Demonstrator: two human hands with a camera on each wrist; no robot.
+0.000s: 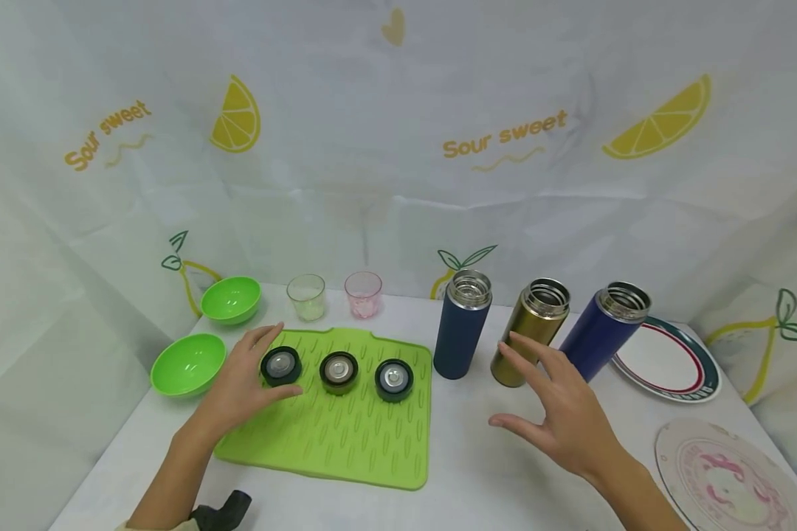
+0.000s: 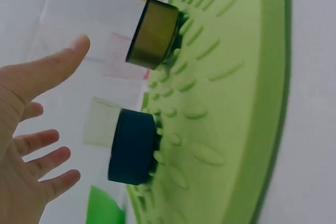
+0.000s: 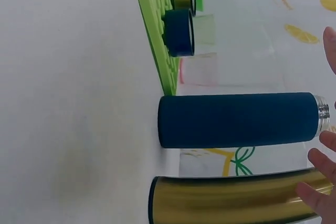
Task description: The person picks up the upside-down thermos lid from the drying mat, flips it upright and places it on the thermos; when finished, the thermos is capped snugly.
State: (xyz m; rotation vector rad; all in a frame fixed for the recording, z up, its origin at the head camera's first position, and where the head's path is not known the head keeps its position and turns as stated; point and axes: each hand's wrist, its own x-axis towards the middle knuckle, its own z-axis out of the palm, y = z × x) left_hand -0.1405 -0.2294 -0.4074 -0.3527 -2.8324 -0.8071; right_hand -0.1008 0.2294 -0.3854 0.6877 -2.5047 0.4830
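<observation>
Dark lid [image 1: 281, 366] – round, steel-centred, lying flat at left end of green mat [image 1: 345, 442]. Gold flask [image 1: 530, 332] – uncapped, upright on table [image 1: 465, 479], between two blue flasks.

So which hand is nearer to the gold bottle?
Right. The right hand is open just in front of the gold bottle, fingertips almost at it. The left hand is far off, on the green mat by a lid.
</observation>
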